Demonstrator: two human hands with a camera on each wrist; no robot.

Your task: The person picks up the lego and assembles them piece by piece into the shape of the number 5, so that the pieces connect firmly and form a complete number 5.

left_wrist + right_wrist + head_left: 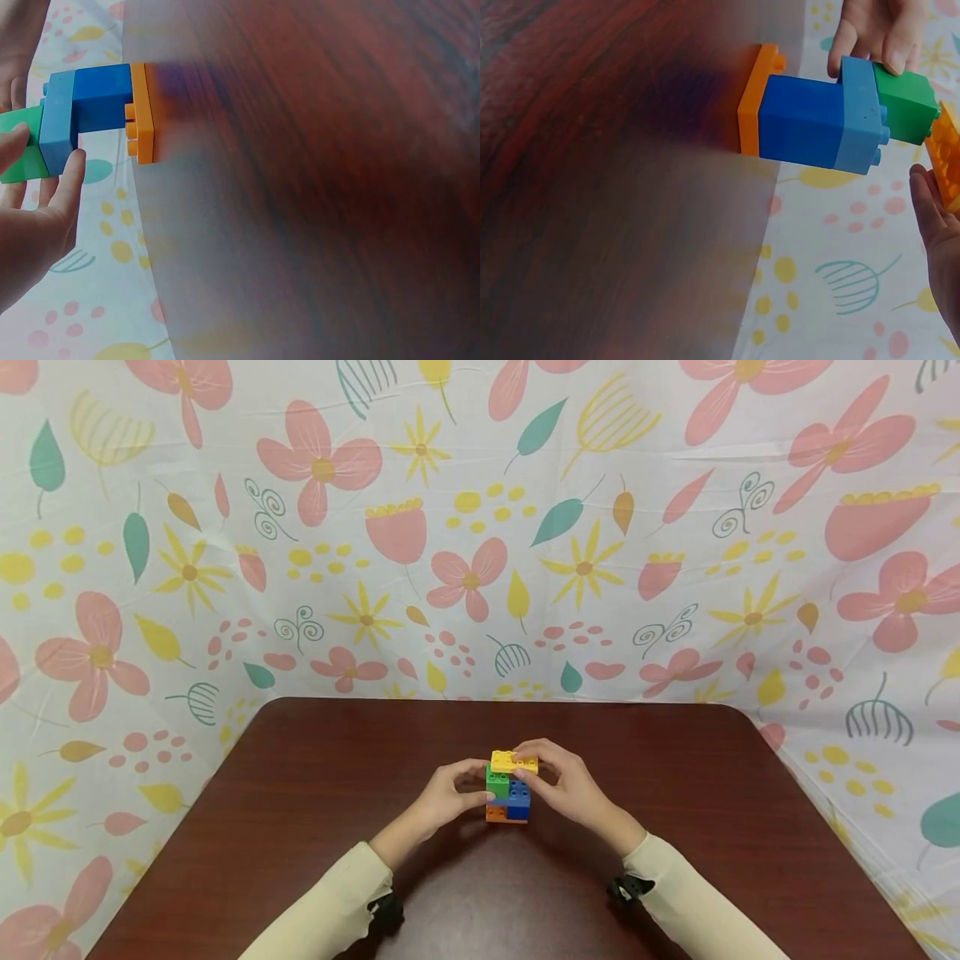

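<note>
A small stack of toy building bricks stands near the middle of the table. At its bottom lies a flat orange brick (497,814), with a dark blue brick (801,120) on it. Above that is a lighter blue brick (859,116), which juts out to one side and bears a green brick (497,785). My left hand (444,797) pinches the green brick between thumb and fingers, one finger near the lighter blue brick. With my right hand (567,785) I hold a yellow brick (504,762) over the green one, tilted in the right wrist view. Whether they touch is unclear.
The dark brown wooden table (337,768) extends around the stack on all sides. Behind it hangs a white cloth (480,635) printed with flowers and leaves. Black bands (632,887) show at the cuffs of the pale sleeves (322,902).
</note>
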